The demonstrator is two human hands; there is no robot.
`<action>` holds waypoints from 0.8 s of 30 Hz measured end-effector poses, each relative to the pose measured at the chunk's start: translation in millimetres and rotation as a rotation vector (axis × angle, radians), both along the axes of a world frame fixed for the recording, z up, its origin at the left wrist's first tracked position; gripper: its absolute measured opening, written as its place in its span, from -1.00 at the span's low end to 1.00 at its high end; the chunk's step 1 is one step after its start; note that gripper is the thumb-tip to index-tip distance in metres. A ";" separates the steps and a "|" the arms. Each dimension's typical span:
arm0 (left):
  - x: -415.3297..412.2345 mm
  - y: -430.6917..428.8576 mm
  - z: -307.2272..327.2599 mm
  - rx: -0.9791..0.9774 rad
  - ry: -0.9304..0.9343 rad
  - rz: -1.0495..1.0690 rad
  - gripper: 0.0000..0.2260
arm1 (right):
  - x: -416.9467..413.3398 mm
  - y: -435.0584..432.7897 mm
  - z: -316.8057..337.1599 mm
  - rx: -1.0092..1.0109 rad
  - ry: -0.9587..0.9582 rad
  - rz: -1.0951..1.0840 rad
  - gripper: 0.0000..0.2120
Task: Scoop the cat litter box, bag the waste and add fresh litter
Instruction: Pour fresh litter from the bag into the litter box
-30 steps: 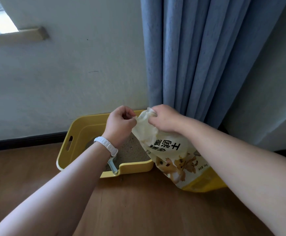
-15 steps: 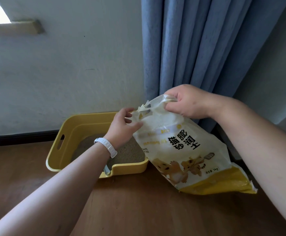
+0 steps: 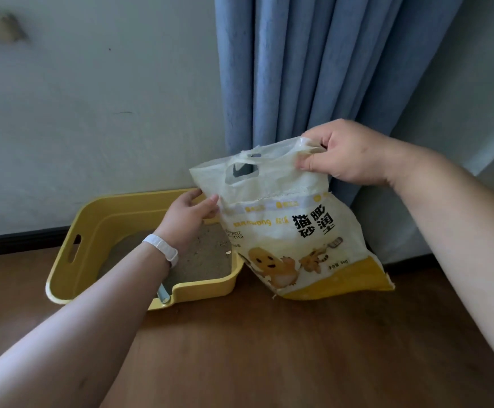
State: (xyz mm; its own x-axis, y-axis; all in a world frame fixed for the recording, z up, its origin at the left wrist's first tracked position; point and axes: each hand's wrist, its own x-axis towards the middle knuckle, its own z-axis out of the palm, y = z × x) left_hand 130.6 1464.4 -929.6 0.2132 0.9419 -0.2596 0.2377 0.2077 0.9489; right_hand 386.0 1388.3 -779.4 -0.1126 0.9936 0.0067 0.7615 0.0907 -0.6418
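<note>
A right hand (image 3: 345,154) grips the soft, likely heavy litter bag (image 3: 292,231) by its top corner while the left hand (image 3: 191,212) pinches its side edge.

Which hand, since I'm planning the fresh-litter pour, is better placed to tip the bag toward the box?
Probably the right hand: it grips the top edge of the litter bag, so it can lift and tilt. The left hand only pinches the bag's side edge above the litter box, better for steadying.
</note>
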 end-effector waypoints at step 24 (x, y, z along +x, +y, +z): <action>81.9 -79.6 66.0 0.283 -0.161 -0.124 -0.88 | 120.0 -127.3 -26.7 0.234 -0.019 -0.491 -0.61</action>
